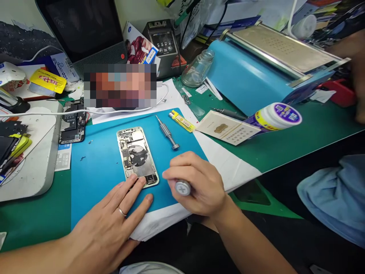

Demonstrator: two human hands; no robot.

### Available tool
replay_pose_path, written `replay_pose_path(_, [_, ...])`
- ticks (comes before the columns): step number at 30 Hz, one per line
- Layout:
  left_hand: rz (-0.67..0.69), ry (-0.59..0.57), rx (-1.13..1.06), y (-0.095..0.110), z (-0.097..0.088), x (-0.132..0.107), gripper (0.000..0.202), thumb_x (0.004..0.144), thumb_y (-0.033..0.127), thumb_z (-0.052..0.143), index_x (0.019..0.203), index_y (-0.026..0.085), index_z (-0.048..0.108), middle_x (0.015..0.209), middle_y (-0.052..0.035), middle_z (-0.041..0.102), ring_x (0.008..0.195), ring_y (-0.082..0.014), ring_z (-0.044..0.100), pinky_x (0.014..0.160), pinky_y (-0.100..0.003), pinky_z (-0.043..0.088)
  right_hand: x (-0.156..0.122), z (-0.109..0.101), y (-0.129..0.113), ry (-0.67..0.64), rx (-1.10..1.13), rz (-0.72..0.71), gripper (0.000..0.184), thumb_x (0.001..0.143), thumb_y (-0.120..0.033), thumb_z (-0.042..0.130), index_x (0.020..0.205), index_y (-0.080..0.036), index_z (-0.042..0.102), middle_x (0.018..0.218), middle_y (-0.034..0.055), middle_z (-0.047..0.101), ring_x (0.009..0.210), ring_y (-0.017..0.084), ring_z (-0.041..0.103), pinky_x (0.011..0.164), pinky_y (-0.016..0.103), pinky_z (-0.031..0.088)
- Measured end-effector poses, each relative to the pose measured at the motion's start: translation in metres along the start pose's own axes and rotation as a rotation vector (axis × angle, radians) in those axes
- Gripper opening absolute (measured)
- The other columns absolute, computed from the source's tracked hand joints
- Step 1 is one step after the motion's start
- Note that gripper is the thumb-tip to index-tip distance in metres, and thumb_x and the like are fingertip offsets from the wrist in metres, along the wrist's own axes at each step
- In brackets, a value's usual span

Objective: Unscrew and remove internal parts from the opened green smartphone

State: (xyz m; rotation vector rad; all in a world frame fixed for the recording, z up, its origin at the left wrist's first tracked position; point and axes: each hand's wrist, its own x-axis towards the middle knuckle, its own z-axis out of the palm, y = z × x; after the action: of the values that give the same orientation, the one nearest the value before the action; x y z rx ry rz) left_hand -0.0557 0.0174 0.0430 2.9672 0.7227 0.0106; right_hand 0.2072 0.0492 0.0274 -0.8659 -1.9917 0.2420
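Observation:
An opened smartphone body (138, 156), its circuit board and bare metal back showing, lies on a blue mat (97, 179). The fingertips of my left hand (114, 211), stretched out with a ring on one finger, rest on its lower end. To the phone's right, my right hand (198, 182) is closed around a screwdriver (183, 187) whose cap has a cross mark; the shaft is hidden behind the hand. A second grey screwdriver (167, 132) lies on the mat. Some tiny dark screws (82, 158) are scattered left of the phone.
Another opened phone (72, 121) sits by a white machine (31, 160). A white cable (62, 113) crosses the desk. Toward the right stand a card (228, 127), a white tub (278, 116), a glass jar (198, 68) and a blue roll holder (242, 72). Another person's arm shows at far right.

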Motion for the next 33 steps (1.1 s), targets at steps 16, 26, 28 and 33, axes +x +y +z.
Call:
replay_pose_path(16, [-0.009,-0.017,-0.037,0.001,0.002,0.0,0.085,0.086,0.027,0.068,0.163,0.012,0.034,0.176,-0.0226,0.016,0.166,-0.0373,0.006,0.128,-0.054,0.037,-0.003,-0.003,0.008,-0.345,-0.183,-0.082,0.019,0.105,-0.02,0.06,0.112,-0.011,0.075,0.073,0.0003,0.066,0.061,0.012,0.058,0.053,0.028,0.04])
replay_pose_path(26, [-0.011,-0.017,-0.042,0.001,0.0,0.0,0.082,0.088,0.025,0.066,0.162,0.012,0.034,0.177,-0.0213,0.016,0.166,-0.0371,0.008,0.129,-0.053,0.035,-0.004,-0.004,0.009,-0.38,-0.155,-0.054,0.018,0.102,-0.017,0.064,0.115,-0.011,0.076,0.073,0.0002,0.066,0.061,0.012,0.059,0.054,0.028,0.039])
replay_pose_path(28, [-0.009,-0.02,-0.038,0.0,0.0,0.0,0.083,0.088,0.025,0.065,0.163,0.012,0.032,0.177,-0.0214,0.015,0.166,-0.0369,0.006,0.129,-0.053,0.036,-0.003,-0.005,0.01,-0.38,-0.148,-0.045,0.019,0.102,-0.018,0.064,0.115,-0.012,0.076,0.073,-0.0003,0.066,0.061,0.012,0.059,0.054,0.028,0.04])
replay_pose_path(33, [-0.006,-0.037,-0.02,0.001,0.0,0.001,0.088,0.087,0.026,0.067,0.165,0.012,0.028,0.177,-0.0227,0.013,0.166,-0.0378,0.005,0.128,-0.055,0.037,-0.003,-0.005,0.011,-0.364,-0.112,-0.034,0.019,0.104,-0.018,0.061,0.115,-0.012,0.076,0.076,0.0001,0.068,0.064,0.012,0.06,0.056,0.027,0.042])
